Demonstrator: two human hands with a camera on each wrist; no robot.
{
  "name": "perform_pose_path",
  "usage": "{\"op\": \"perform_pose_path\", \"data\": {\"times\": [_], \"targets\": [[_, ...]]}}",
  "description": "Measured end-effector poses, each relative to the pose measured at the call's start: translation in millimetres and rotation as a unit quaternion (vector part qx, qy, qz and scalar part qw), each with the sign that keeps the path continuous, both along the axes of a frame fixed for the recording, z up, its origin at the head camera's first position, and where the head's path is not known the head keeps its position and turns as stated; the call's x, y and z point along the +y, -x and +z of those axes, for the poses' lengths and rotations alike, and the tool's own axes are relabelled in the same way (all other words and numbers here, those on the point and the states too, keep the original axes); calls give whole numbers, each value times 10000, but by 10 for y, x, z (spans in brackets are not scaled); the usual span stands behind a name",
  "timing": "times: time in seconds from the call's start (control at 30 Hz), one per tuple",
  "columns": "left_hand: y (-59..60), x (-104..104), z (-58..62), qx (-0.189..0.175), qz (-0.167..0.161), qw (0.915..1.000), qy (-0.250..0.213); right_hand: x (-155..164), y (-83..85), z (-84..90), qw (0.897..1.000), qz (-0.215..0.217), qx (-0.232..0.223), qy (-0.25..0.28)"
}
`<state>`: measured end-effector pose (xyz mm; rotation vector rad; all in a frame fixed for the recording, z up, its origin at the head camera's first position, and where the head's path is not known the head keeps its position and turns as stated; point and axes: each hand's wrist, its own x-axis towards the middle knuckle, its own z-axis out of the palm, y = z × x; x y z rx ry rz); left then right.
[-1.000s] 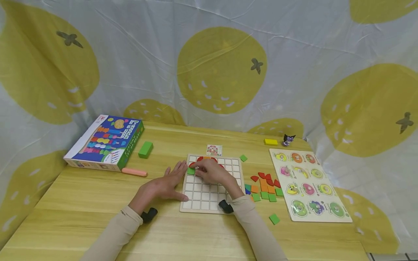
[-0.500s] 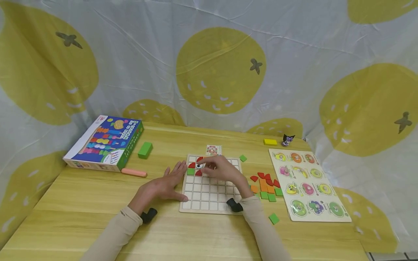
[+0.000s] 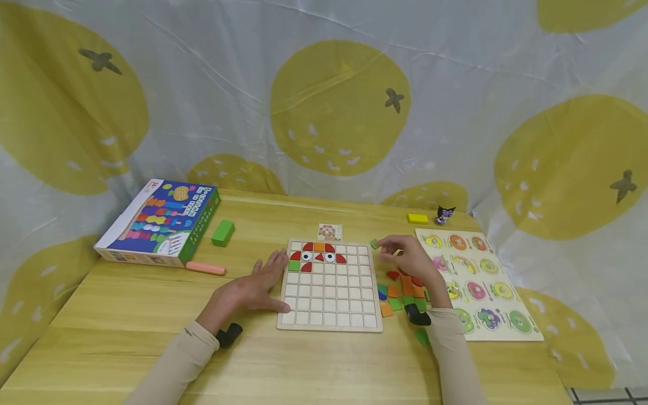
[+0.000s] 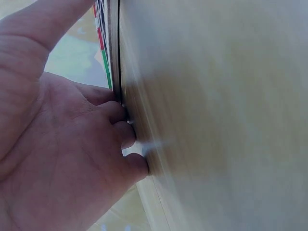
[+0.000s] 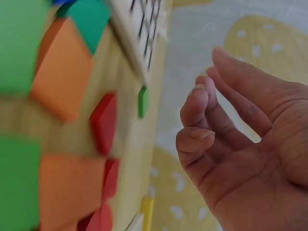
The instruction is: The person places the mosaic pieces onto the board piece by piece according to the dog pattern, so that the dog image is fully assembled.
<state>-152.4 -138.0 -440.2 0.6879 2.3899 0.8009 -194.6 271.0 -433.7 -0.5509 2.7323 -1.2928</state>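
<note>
left hand (image 3: 248, 292) lies flat on the table (image 3: 126, 315), fingers spread, fingertips against the left edge of the grid board (image 3: 329, 298) — the left wrist view shows them pressed up to that edge. on the board's far rows sit red and orange pieces, two eye tiles and a green square (image 3: 294, 265) at the left.

right hand (image 3: 411, 263) hovers right of the board, above the loose pile (image 3: 405, 292) of red, orange and green pieces. its fingers are loosely curled and pinch nothing — the right wrist view shows the palm bare. its fingertips are near a small green tile (image 3: 374, 243) just off the board's far right corner, apart from it.

a fruit puzzle (image 3: 476, 287) lies further right. far left there is a colourful box (image 3: 159, 222), with a green block (image 3: 223, 232) and a pink bar (image 3: 205, 268) beside it. a small card (image 3: 330, 232) lies just beyond the board, and a yellow block (image 3: 417, 218) and a dark figurine (image 3: 444, 215) sit at the far right.
</note>
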Motion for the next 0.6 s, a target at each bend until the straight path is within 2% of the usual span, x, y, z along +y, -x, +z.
{"op": "perform_pose_path", "data": {"times": [0.2,0.33,0.47,0.6], "targets": [[2,5,10,11,2,10000,-1,338,-22,-113,9994,-277,-111,-186],[5,4,17,13,29,10000,-42,433,8,-175,9987,-408,-172,-260],[7,6,13,2,35,10000,-5,365,95,-216,9991,-219,-121,-342],[11,11,3,-10,19,10000,20,132,211,-201,9990,-70,69,-426]]}}
